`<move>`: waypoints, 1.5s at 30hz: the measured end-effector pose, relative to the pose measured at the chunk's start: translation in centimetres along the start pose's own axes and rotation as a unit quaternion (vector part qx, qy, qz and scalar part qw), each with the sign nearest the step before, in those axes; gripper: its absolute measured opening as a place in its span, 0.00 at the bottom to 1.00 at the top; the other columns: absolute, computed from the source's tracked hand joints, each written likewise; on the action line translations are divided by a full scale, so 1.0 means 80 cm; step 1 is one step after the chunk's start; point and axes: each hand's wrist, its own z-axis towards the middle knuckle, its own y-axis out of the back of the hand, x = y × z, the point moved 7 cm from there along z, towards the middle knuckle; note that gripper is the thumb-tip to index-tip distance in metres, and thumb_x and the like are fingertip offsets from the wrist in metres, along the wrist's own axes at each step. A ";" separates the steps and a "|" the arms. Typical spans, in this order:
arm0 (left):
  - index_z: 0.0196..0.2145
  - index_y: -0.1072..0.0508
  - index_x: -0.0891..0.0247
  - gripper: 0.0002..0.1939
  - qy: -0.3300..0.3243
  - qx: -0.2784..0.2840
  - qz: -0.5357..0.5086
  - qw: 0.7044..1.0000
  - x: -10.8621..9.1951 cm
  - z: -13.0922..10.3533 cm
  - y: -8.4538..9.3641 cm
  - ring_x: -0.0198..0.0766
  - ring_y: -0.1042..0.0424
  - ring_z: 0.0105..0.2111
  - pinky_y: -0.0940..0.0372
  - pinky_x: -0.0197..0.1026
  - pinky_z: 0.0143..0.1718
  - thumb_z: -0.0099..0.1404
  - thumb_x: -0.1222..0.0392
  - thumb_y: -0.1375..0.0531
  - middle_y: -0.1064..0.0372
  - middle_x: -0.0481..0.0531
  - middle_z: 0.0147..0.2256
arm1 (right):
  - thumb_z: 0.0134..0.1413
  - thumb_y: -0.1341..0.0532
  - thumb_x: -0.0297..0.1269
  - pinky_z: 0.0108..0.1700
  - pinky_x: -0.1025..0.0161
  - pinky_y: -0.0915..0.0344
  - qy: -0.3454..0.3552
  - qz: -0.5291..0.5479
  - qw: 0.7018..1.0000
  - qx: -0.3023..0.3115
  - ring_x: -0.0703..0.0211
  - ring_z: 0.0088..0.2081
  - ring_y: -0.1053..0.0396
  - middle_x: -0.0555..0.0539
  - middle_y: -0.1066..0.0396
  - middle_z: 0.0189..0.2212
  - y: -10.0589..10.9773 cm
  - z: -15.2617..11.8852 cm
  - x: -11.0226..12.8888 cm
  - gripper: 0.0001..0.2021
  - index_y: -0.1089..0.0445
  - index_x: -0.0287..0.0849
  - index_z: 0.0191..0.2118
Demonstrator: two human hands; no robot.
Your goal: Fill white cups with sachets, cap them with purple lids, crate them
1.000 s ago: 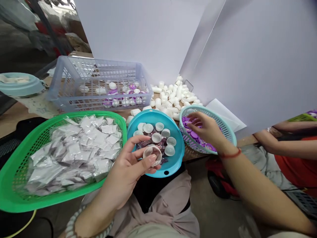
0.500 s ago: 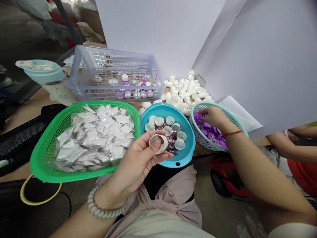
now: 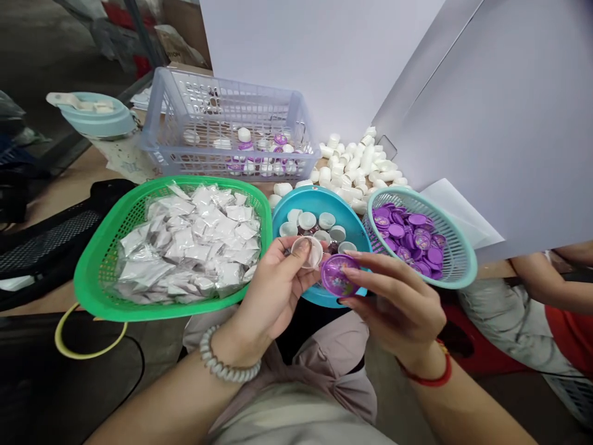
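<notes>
My left hand (image 3: 282, 284) is closed around a small white cup (image 3: 307, 252), its thumb pressed into the opening. Right beside it, my right hand (image 3: 398, 303) pinches a round purple lid (image 3: 340, 276) with a printed picture by its edge. Cup and lid are close together over a blue bowl (image 3: 317, 301), which holds several translucent cups (image 3: 327, 220) and some dark wrapped pieces. On the right, a pale green basket (image 3: 463, 272) is full of purple lids (image 3: 419, 238). To the left, a green basket (image 3: 173, 313) holds many small clear packets with white contents (image 3: 199, 235).
Behind stands a clear plastic crate (image 3: 222, 168) with white and purple capped pieces. A heap of white cups (image 3: 356, 162) lies by the white panel (image 3: 319, 55). At left is a tumbler (image 3: 99, 117) and a black bag (image 3: 60, 241). Another person's arm (image 3: 537, 278) shows at right.
My right hand has come out of the lid basket and moved left to the cup, bringing a purple lid. My left hand keeps hold of the white cup.
</notes>
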 end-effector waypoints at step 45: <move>0.60 0.25 0.50 0.29 -0.230 -0.006 0.401 0.887 -0.086 -0.034 0.058 0.52 0.26 0.60 0.29 0.48 0.58 0.63 0.48 0.27 0.29 0.58 0.63 | 0.66 0.32 0.34 0.50 0.58 0.22 -0.082 0.074 0.992 0.058 0.54 0.48 0.21 0.45 0.20 0.47 -0.058 0.064 -0.053 0.15 0.26 0.47 0.57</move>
